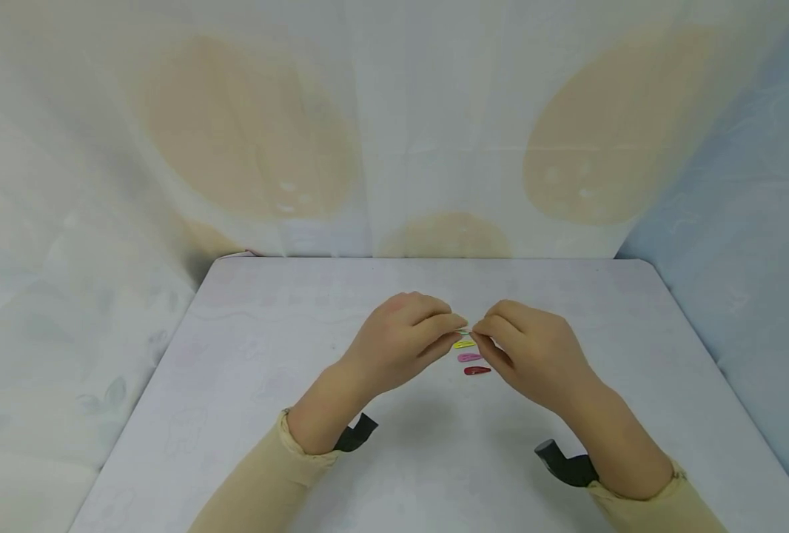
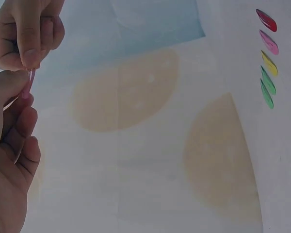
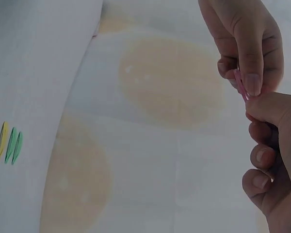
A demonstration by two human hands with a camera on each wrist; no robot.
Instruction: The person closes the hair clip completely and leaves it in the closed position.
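While my left hand and right hand meet fingertip to fingertip just above the row of clips on the surface, both pinch one pink hair clip between them. It looks thin, light, springy and slick, I judge, so I hold it by its two ends, flat between thumb and forefinger.

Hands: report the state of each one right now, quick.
Left hand: closed, pinching one end of a small pink metal snap hair clip.
Right hand: closed, pinching the other end of the same clip.
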